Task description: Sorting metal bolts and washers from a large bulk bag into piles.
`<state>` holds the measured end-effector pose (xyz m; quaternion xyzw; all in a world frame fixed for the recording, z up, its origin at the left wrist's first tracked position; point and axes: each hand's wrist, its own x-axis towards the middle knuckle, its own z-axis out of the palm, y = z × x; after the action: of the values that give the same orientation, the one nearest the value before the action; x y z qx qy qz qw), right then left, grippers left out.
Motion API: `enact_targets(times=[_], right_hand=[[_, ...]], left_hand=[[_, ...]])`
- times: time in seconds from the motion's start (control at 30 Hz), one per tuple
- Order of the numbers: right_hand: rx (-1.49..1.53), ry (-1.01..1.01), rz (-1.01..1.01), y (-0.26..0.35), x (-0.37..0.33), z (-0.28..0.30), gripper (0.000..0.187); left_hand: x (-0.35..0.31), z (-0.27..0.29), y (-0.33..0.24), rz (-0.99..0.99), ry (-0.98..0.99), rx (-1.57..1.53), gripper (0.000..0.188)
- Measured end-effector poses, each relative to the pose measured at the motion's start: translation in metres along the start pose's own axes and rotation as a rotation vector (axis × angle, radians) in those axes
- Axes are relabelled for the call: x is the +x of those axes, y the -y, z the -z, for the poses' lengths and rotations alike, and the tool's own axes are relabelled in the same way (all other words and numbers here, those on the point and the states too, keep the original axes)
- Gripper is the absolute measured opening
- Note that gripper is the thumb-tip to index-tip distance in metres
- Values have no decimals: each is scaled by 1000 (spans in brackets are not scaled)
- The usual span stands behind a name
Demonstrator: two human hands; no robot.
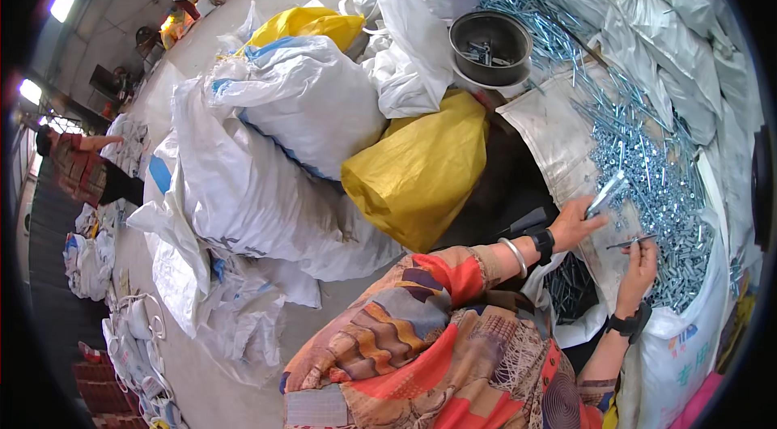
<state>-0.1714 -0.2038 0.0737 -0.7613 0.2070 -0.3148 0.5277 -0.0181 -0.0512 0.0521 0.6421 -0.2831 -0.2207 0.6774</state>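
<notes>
Head view: left hand [576, 222] pinched shut on small bundle of bolts [607, 193], raised above bolt heap [655, 186]. Right hand [639, 263] fingers closed on single bolt [633, 242], held level just below bundle. Heap spread over white sack [680, 348] bearing blue and yellow print low on its side. Yellow sack [421, 170] left of hands; dark metal bowl [490, 39] beyond, bolts inside.

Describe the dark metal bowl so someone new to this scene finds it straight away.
Start at the big heap of shiny screws spread over white sacking on the right. Follow it up to its far end, where a round, dark grey metal bowl sits just above the yellow sack. It is the only rigid round container among soft bags, with a few screws inside.
</notes>
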Motion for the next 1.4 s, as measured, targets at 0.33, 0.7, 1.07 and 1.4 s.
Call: enact_targets(times=[0.33,0.7,1.07,1.4], right_hand=[[-225,72,89,-2,-13,-18,15],[-546,39,118,-11,0,-13,16],[-48,-30,-9,-33,-17,-1,38],[180,-173,-81,-40,-21,12,48]], left_hand=[[15,-40,-34,-307,212,87,23],[15,-57,-38,-344,132,318,24],[8,-60,-41,-399,90,481,30],[4,-79,-38,-329,118,510,29]])
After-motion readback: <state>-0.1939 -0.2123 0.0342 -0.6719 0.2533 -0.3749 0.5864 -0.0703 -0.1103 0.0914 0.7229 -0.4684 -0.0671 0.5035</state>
